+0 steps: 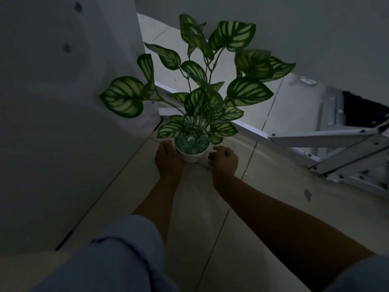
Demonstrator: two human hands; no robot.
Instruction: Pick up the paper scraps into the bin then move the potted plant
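Cupping the white pot (190, 153) from 2 sides: left hand (168, 158) flat against its left wall, fingers wrapped toward the back; right hand (223, 159) just beside the right wall, loosely curled, not clearly touching. Probably bracing both flanks because the tall leafy potted plant (200, 85) looks top-heavy. Standing upright on the tiled floor (195, 207), near a corner beside a white panel (63, 102). No paper scraps or bin visible.

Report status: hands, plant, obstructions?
Left hand against white pot, right hand just clear. Potted plant upright on floor. White frame close right.
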